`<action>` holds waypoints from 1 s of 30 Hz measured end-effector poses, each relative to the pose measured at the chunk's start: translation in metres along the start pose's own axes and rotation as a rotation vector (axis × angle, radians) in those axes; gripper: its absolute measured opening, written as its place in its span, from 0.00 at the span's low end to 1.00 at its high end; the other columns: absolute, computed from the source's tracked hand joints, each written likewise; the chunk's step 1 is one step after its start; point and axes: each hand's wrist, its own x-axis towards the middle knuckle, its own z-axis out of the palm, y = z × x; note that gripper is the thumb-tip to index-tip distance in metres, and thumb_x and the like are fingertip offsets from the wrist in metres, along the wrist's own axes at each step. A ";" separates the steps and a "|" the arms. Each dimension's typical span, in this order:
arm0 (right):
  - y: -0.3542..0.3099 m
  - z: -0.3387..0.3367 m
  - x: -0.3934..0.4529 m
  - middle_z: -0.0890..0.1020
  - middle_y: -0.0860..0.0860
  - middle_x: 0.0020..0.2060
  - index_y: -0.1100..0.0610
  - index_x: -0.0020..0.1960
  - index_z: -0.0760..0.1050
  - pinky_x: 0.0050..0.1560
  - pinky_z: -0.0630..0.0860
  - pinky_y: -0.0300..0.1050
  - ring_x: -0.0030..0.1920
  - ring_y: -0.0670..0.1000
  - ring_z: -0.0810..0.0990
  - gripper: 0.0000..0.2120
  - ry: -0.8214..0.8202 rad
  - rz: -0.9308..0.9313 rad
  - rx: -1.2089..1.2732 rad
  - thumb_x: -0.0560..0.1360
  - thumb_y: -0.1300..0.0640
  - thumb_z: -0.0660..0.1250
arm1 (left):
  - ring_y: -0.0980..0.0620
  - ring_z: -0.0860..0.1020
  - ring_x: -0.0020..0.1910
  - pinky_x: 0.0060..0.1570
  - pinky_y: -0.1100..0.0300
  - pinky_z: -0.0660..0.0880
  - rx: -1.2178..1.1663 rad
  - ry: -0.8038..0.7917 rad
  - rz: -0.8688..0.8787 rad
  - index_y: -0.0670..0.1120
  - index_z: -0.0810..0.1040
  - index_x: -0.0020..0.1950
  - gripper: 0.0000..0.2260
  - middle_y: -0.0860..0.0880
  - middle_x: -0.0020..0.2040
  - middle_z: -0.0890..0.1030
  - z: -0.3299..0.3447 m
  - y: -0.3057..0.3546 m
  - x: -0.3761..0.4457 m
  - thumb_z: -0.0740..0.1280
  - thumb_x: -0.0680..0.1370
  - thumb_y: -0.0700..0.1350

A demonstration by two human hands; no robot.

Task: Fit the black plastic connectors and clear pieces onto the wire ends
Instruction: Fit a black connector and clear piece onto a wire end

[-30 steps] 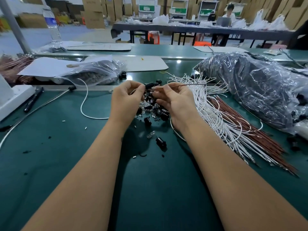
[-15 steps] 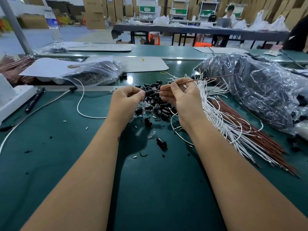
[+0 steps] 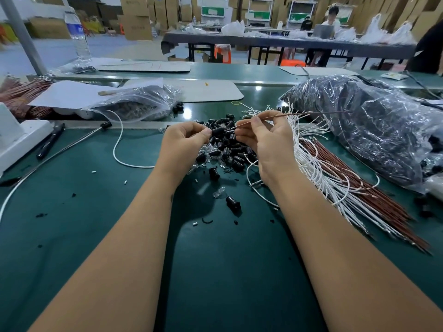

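Between the hands, left hand (image 3: 185, 140) pinches a black connector (image 3: 218, 131); right hand (image 3: 266, 140) pinches the brown wire (image 3: 299, 113).

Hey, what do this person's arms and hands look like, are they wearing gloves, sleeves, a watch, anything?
Nothing is worn that shows. The left hand and right hand are bare, without gloves, rings or finger cots. Both forearms are uncovered down to the bottom edge of the head view: no sleeves, watch, wristband or strap in sight.

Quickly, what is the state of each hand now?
Left hand: closed, pinching a black connector.
Right hand: closed, pinching a brown wire.
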 end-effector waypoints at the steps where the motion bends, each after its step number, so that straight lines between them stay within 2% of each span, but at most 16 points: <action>1: 0.002 0.001 -0.001 0.83 0.56 0.36 0.58 0.47 0.68 0.37 0.80 0.42 0.34 0.52 0.83 0.06 -0.023 0.004 -0.027 0.81 0.67 0.58 | 0.63 0.68 0.26 0.31 0.74 0.68 -0.004 -0.002 0.000 0.46 0.79 0.37 0.09 0.52 0.30 0.75 0.000 0.000 0.000 0.68 0.77 0.41; 5: 0.008 0.005 -0.005 0.83 0.54 0.36 0.59 0.45 0.72 0.36 0.79 0.41 0.33 0.51 0.83 0.05 -0.098 -0.008 -0.190 0.78 0.67 0.64 | 0.55 0.69 0.33 0.33 0.71 0.67 0.008 -0.016 0.012 0.46 0.79 0.39 0.07 0.45 0.35 0.75 0.002 0.001 0.000 0.68 0.77 0.41; 7: 0.010 0.005 -0.006 0.82 0.54 0.36 0.59 0.44 0.74 0.37 0.80 0.42 0.33 0.50 0.83 0.05 -0.114 -0.018 -0.264 0.77 0.66 0.67 | 0.54 0.70 0.35 0.34 0.71 0.68 0.019 -0.019 0.018 0.47 0.79 0.39 0.07 0.46 0.36 0.75 0.003 0.001 -0.001 0.68 0.77 0.42; 11: 0.010 0.006 -0.007 0.82 0.54 0.38 0.58 0.47 0.77 0.39 0.81 0.44 0.34 0.50 0.82 0.01 -0.165 0.028 -0.250 0.77 0.63 0.67 | 0.56 0.71 0.34 0.35 0.71 0.69 0.018 -0.010 0.029 0.46 0.80 0.41 0.05 0.47 0.36 0.77 0.003 0.002 -0.001 0.68 0.77 0.41; 17: 0.009 0.007 -0.008 0.83 0.53 0.34 0.58 0.45 0.79 0.37 0.80 0.41 0.33 0.48 0.81 0.05 -0.196 0.046 -0.267 0.77 0.65 0.66 | 0.64 0.77 0.35 0.40 0.72 0.72 0.040 -0.077 0.065 0.43 0.82 0.47 0.03 0.51 0.38 0.82 0.002 0.004 -0.001 0.70 0.76 0.37; 19: 0.009 0.008 -0.008 0.82 0.52 0.32 0.58 0.44 0.78 0.36 0.81 0.40 0.31 0.47 0.81 0.06 -0.158 0.064 -0.232 0.78 0.65 0.65 | 0.62 0.76 0.34 0.38 0.71 0.71 0.128 -0.087 0.108 0.46 0.82 0.47 0.05 0.49 0.40 0.82 -0.001 0.003 -0.001 0.70 0.75 0.37; 21: 0.008 0.006 -0.007 0.81 0.51 0.31 0.59 0.44 0.78 0.35 0.80 0.39 0.30 0.47 0.81 0.06 -0.102 0.080 -0.187 0.78 0.65 0.65 | 0.56 0.74 0.36 0.41 0.63 0.72 0.285 -0.043 0.159 0.48 0.82 0.47 0.05 0.47 0.41 0.81 -0.007 -0.001 0.002 0.70 0.76 0.39; 23: 0.006 0.004 -0.005 0.81 0.51 0.32 0.59 0.45 0.78 0.36 0.80 0.39 0.31 0.48 0.81 0.05 -0.045 0.102 -0.128 0.78 0.64 0.65 | 0.51 0.74 0.46 0.52 0.56 0.67 0.565 0.094 0.189 0.50 0.83 0.48 0.04 0.51 0.44 0.79 -0.015 -0.008 0.005 0.69 0.76 0.42; 25: 0.004 0.001 -0.002 0.82 0.51 0.32 0.60 0.45 0.77 0.37 0.79 0.40 0.32 0.48 0.81 0.04 -0.002 0.124 -0.068 0.79 0.64 0.65 | 0.48 0.71 0.57 0.56 0.53 0.58 0.781 0.263 0.118 0.52 0.83 0.49 0.06 0.51 0.51 0.78 -0.024 -0.014 0.008 0.67 0.77 0.44; 28: 0.003 -0.002 -0.001 0.81 0.52 0.32 0.61 0.45 0.77 0.37 0.79 0.39 0.32 0.48 0.81 0.05 0.008 0.123 -0.044 0.79 0.64 0.64 | 0.46 0.64 0.65 0.66 0.42 0.56 0.914 0.373 -0.048 0.54 0.82 0.50 0.10 0.49 0.59 0.75 -0.032 -0.016 0.008 0.65 0.74 0.43; 30: 0.003 -0.002 -0.002 0.81 0.52 0.33 0.60 0.45 0.78 0.38 0.80 0.40 0.33 0.48 0.81 0.05 -0.017 0.109 -0.089 0.79 0.64 0.64 | 0.46 0.62 0.67 0.68 0.44 0.54 0.893 0.337 0.030 0.53 0.79 0.55 0.14 0.48 0.61 0.74 -0.031 -0.014 0.007 0.66 0.71 0.42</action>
